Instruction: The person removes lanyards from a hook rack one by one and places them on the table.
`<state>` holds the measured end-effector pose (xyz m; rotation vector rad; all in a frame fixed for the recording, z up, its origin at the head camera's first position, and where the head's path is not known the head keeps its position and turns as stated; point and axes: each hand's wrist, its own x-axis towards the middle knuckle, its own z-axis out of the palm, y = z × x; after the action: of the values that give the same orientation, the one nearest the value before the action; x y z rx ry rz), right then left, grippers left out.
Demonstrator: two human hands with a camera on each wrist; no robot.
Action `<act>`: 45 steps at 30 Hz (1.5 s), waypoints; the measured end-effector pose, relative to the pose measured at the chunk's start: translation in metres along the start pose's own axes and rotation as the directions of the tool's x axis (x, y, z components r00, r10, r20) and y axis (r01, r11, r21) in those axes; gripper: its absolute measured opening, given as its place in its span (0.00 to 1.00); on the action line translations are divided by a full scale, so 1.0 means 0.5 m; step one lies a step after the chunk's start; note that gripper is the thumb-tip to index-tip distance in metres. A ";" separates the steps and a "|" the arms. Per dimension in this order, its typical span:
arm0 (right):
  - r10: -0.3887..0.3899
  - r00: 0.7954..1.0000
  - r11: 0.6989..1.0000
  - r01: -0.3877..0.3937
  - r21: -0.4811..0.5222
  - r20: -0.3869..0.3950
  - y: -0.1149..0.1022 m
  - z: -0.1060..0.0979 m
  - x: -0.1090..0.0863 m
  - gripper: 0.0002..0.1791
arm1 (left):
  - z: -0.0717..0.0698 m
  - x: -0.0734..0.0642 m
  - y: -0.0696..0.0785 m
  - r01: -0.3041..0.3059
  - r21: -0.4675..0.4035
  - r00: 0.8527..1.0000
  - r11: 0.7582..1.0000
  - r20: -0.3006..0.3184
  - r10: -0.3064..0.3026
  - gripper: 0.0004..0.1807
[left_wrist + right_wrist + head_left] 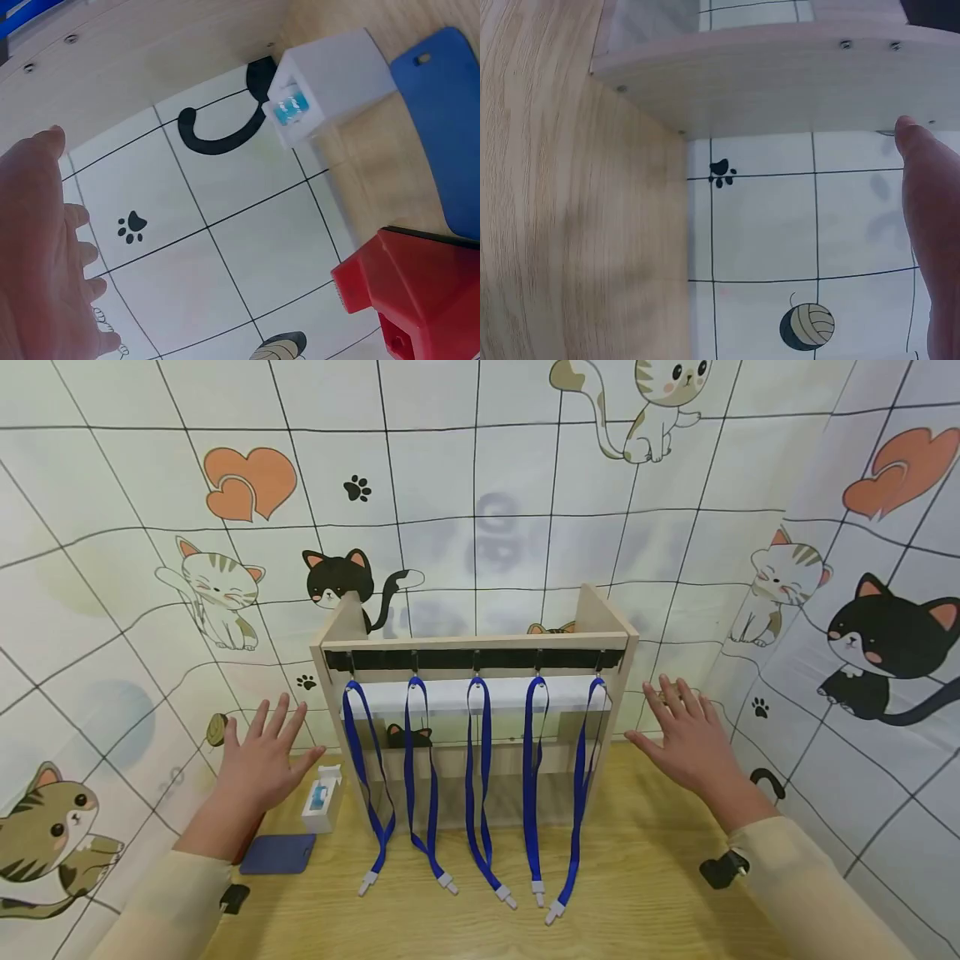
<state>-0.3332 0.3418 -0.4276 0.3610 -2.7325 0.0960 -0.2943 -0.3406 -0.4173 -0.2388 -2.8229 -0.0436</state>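
Note:
A wooden rack stands on the table, with several blue lanyards hanging in a row from hooks on its black strip. White clips end the lanyards, some lying on the tabletop. To the left of the rack, my left hand is raised with straight, spread fingers and holds nothing. On the opposite side my right hand is held up the same way, also holding nothing. The right wrist view shows part of that hand near the rack's side panel.
Left of the rack are a small white box with something light blue in it and a dark blue flat piece with a slot. In the left wrist view, a red object is beside them. Cat-patterned cloth surrounds the wooden table.

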 end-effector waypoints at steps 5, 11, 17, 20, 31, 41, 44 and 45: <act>0.003 0.999 0.998 0.000 0.058 -0.035 -0.012 -0.018 -0.019 0.54 | -0.015 0.000 0.013 -0.011 -0.032 0.999 0.999 -0.033 0.010 0.49; 0.003 0.990 0.984 0.023 0.177 -0.142 -0.046 -0.048 -0.046 0.51 | -0.046 0.005 0.036 -0.067 -0.117 0.992 0.991 -0.118 0.053 0.48; 0.054 0.956 0.940 0.049 0.338 -0.290 -0.101 -0.066 -0.070 0.42 | -0.078 0.016 0.051 -0.132 -0.235 0.972 0.963 -0.221 0.079 0.45; 0.111 0.918 0.899 0.070 0.432 -0.380 -0.133 -0.066 -0.083 0.38 | -0.098 0.024 0.060 -0.175 -0.309 0.956 0.935 -0.281 0.086 0.43; 0.270 0.845 0.785 0.084 0.614 -0.461 -0.245 -0.027 -0.117 0.30 | -0.176 0.045 0.088 -0.250 -0.505 0.931 0.826 -0.359 0.063 0.43; 0.302 0.882 0.697 0.054 0.715 -0.361 -0.301 0.003 -0.120 0.28 | -0.201 0.074 0.115 -0.379 -0.566 0.875 0.732 -0.476 0.085 0.41; 0.317 0.884 0.692 0.031 0.721 -0.342 -0.308 0.012 -0.120 0.27 | -0.203 0.085 0.126 -0.432 -0.541 0.836 0.721 -0.540 0.097 0.39; 0.322 0.885 0.692 0.023 0.721 -0.337 -0.310 0.016 -0.120 0.27 | -0.204 0.088 0.129 -0.448 -0.533 0.824 0.718 -0.557 0.100 0.38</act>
<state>-0.2416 0.2054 -0.4548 0.2569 -2.1441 1.1678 -0.2942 -0.2755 -0.3065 -0.7072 -2.1153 -0.8981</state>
